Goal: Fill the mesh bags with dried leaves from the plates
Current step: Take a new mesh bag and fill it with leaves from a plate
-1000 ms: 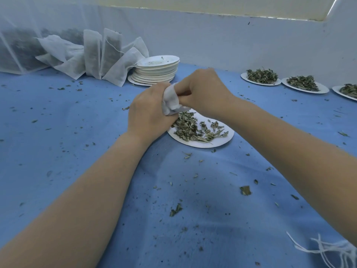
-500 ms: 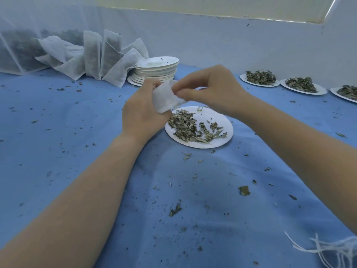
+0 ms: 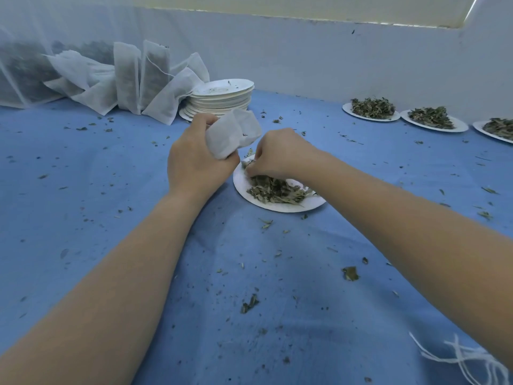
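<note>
**Left hand holds the bag, right hand takes leaves from the plate**

The left hand [image 3: 198, 165] is closed around the lower part of a white mesh bag [image 3: 234, 133]. The fingers curl round it, and the upper part of the bag stands out above the fist with its mouth turned toward the right. The back of this hand faces the camera, and the forearm comes up from the lower left corner.

The right hand [image 3: 279, 155] is lowered on the near plate [image 3: 241, 187], just beside the left hand. Its fingertips [image 3: 249, 170] are bent down together and pinch into the pile of dried leaves [image 3: 274, 190] at the left side of the plate. How much they hold I cannot tell, because the hand covers them. The right forearm crosses the picture from the right edge.

The plate lies on the blue table cover [image 3: 111, 218], which is full of small leaf crumbs. Behind the hands is a stack of empty plates [image 3: 222, 98], and to its left lean several filled bags [image 3: 138, 79]. Far right, three more plates with leaves [image 3: 372, 108] stand in a row along the wall. Some white strings [image 3: 466, 359] lie at the lower right corner.
</note>
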